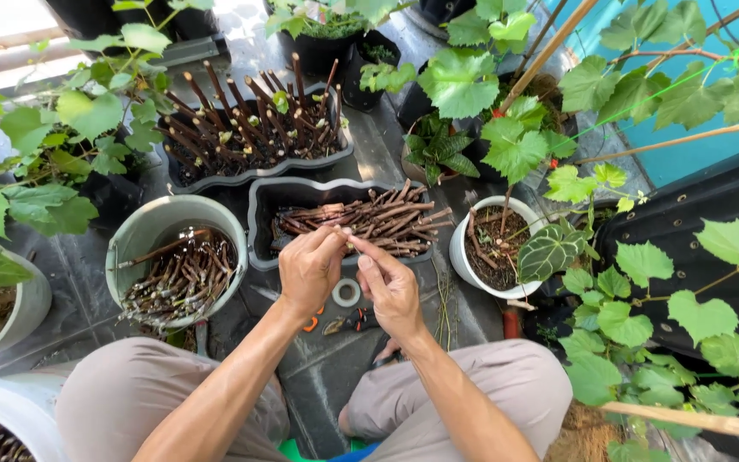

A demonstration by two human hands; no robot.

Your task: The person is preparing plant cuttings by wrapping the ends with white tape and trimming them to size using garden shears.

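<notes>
**Two Hands, One Little Stick**

A person sits on the dark floor [335, 376] with plants all around. The left hand [310, 269] and the right hand [389, 287] meet in the middle, just above the floor. Both are closed on a thin brown stick [341, 233]. The fingers pinch it from each side, and the fingertips almost touch. Only a small bit of the stick shows between them.

Right behind the hands is a dark tray [260, 224] with a pile of cut sticks [361, 221] lying flat. Farther back, another tray [215, 181] has sticks [250, 124] standing up in soil. To the left is a round pale bucket [143, 227] with more sticks [177, 282] inside. To the right is a white pot [459, 252] with a young plant.

On the floor under the hands lie a small roll of tape [346, 293] and a pair of cutters [348, 322] with orange on the handle (partly hidden by the wrists).

To do this bit well, I think the hands should hold the stick gently but firmly. Squeezing too hard could hurt the little buds. It likely helps to keep the stick close over the tray, so it lands with the others if it slips. Slow fingers are best here, with the tape and cutters near enough to grab.
</notes>
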